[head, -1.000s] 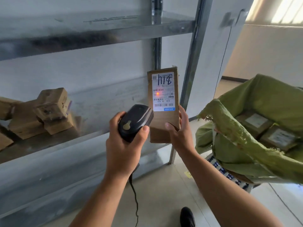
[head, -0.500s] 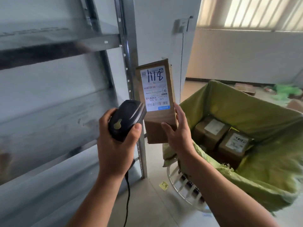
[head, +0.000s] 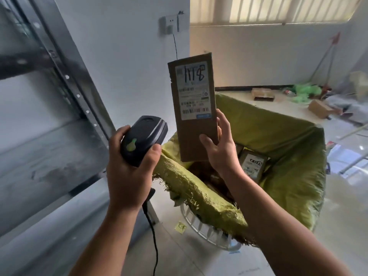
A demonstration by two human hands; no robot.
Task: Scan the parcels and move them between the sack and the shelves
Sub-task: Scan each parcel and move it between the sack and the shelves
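My right hand (head: 221,148) holds a tall flat cardboard parcel (head: 194,126) upright by its lower right edge, above the near rim of the green sack (head: 288,152). Its white label reads "1118" in black marker and faces me. My left hand (head: 129,174) grips a black corded barcode scanner (head: 143,142), just left of the parcel's lower part and pointing up and away. Inside the sack lies another labelled brown parcel (head: 253,164), partly hidden by my right wrist. The metal shelving (head: 59,80) stands at the left, blurred.
The sack sits in a white wire basket (head: 201,226) on the pale floor. A yellow sticky note (head: 180,228) lies on the floor beside it. At the back right are loose boxes (head: 318,108), green bags (head: 304,92) and a wall socket (head: 169,24) with a cable.
The view has swung right, from the shelf to the sack. The parcel and scanner moved with it and are now over the sack's rim. The red scan light on the label is gone.
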